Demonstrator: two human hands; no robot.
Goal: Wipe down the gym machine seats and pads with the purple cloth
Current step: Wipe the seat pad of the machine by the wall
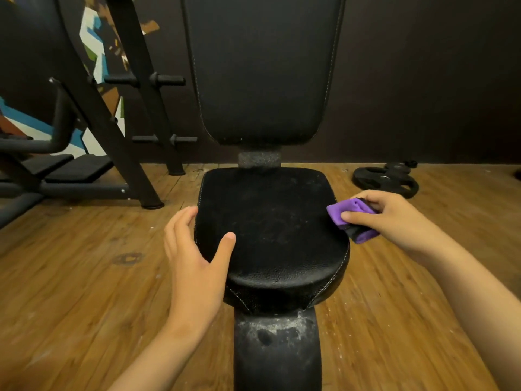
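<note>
Purple cloth (pixel 352 218), pinched folded by the right hand (pixel 394 221) at middle right, meets the seat (pixel 270 227) edge, likely for wiping. Left hand (pixel 194 255), fingers loosely spread, appears to brace the seat.

Purple cloth (pixel 352 218); black seat (pixel 270 230); brown floor (pixel 84 263).

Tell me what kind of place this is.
Most likely a gym: a padded machine seat with upright back pad, a weight plate on the wooden floor, and another machine's frame.
</note>
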